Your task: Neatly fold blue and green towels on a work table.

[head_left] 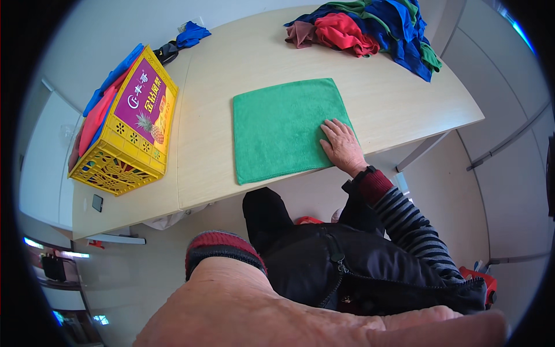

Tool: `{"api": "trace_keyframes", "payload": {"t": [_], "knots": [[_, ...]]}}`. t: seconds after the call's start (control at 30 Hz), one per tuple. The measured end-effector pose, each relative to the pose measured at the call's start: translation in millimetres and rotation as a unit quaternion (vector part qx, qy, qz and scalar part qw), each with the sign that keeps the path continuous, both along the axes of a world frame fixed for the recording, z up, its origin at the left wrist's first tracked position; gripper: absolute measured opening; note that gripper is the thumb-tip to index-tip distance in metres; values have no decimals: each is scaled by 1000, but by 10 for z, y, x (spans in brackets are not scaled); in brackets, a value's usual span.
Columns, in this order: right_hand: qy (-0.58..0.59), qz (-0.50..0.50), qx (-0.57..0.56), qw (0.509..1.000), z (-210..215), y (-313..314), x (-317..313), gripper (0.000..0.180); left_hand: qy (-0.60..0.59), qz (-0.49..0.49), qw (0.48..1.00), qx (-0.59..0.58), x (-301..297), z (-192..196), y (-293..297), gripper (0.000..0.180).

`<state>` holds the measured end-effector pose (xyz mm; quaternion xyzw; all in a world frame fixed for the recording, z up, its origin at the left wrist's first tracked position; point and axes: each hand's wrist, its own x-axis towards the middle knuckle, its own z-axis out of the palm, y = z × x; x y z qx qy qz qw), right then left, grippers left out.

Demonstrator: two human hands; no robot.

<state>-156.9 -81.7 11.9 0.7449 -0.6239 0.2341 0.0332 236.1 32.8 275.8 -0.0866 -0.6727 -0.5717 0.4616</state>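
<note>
A square green cloth [280, 130] lies spread flat at the front edge of the table [404, 110], a yellow crate [130, 104] to its left and a heap of coloured cloths [376, 32] beyond it. The right hand [344, 147] rests on its right side, fingers extended and slightly apart, gripping nothing; the left hand [248, 312] looms in the foreground, its hold impossible to tell. Smoothing seems in hand; folding would call for both hands at one edge
</note>
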Motion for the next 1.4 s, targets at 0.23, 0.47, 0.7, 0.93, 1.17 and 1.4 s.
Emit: {"api": "trace_keyframes", "payload": {"t": [0.23,0.47,0.7,0.93,1.17,1.4], "knots": [[-1,1,-6,1000,-2,0,11,47,13,-16,999,30,-148,-70,-53,16],[4,-1,-6,1000,-7,3,6,47,27,-51,997,46,-461,-98,-47,17],[2,3,-12,1000,-7,8,43,47,39,-65,995,69,-462,-33,-133,18],[6,-8,-13,1000,-20,11,-25,47,58,-95,988,104,-488,-169,-110,20],[0,4,-19,1000,-47,-33,-18,47,67,-122,982,131,-989,-164,-333,22],[-22,8,-15,1000,-2,-19,-7,48,-257,309,910,103,-1186,-1394,-1348,19]]}}
